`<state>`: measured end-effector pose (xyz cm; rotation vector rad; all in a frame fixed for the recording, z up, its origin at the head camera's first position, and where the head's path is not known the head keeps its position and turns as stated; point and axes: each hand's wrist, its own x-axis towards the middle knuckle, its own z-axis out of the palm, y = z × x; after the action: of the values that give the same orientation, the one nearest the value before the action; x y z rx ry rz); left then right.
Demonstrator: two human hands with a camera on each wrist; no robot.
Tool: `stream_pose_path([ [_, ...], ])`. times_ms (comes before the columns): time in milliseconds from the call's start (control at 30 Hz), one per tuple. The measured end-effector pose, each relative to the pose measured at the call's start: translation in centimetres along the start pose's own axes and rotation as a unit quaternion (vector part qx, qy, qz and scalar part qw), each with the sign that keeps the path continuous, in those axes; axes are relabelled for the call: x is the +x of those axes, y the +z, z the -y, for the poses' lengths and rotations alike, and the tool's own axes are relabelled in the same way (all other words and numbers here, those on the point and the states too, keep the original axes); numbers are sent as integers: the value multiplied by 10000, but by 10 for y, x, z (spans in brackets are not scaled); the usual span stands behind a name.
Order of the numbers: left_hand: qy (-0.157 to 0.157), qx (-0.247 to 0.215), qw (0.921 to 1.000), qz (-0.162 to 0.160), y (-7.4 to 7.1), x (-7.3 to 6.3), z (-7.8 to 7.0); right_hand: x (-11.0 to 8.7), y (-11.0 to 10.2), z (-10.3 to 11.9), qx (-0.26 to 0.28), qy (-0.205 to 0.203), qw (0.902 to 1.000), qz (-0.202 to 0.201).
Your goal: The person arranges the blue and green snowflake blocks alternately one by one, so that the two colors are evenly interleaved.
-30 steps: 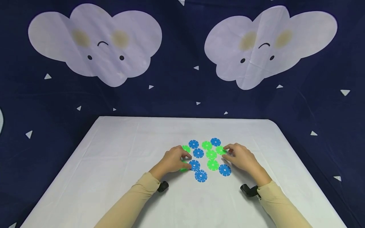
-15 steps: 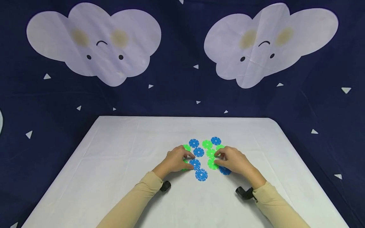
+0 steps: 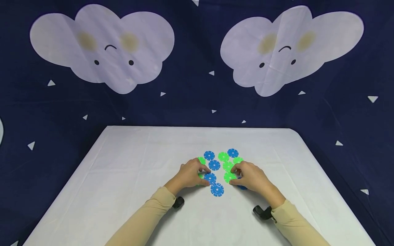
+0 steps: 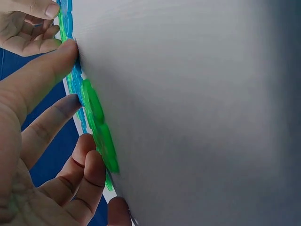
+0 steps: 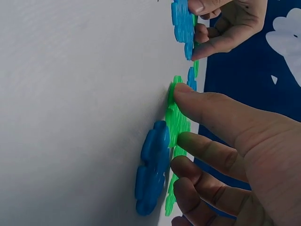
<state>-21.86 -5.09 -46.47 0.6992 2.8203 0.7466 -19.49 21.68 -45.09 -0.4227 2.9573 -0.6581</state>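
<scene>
Flat notched plastic discs, blue and green, lie on the white table in the head view. My left hand (image 3: 191, 173) has its thumb and index finger at opposite edges of a blue disc (image 3: 211, 178), pinching it; the left wrist view shows the same grip. Across from it, my right hand (image 3: 250, 175) pinches a green disc (image 3: 228, 177) between thumb and index finger, seen also in the right wrist view. Another blue disc (image 5: 153, 167) lies under the right hand, mostly hidden in the head view. Green discs (image 4: 101, 125) lie partly covered under the left hand.
A blue disc (image 3: 217, 190) lies nearest the body, between the hands. Further back are more blue discs (image 3: 209, 155) and green discs (image 3: 223, 156). A dark blue cloth with clouds hangs behind the white table (image 3: 129, 150).
My right hand has moved left and toward the body, from a green disc at the right to the nearer green disc. My left hand has shifted slightly right around the blue disc.
</scene>
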Motion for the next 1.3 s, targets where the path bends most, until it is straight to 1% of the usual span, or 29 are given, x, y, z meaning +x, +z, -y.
stream_pose_path([
  [233, 20, 5, 10000, -16, 1, 0, 0, -1, 0, 3, -125, -5, 9999, -83],
  [400, 30, -112, 9999, 34, 0, 3, -1, -2, 1, 4, -75, 100, 9999, -63],
  [600, 27, -207, 9997, 149, 0, 7, -2, -1, 2, 5, 4, 211, 9998, -17],
  [867, -55, -196, 9993, 327, -2, 10, -5, 1, 2, 6, 17, 228, 9997, -12],
  [967, -46, -208, 9991, 379, -3, 9, -6, 2, 2, 6, 44, 280, 9996, 44],
  [1167, -6, -177, 9992, 371, -3, 10, -8, 5, 0, 7, 149, 458, 9985, 244],
  [1300, -119, -224, 9987, 443, -4, 12, -9, 9, -2, 7, 232, 576, 9970, 454],
])
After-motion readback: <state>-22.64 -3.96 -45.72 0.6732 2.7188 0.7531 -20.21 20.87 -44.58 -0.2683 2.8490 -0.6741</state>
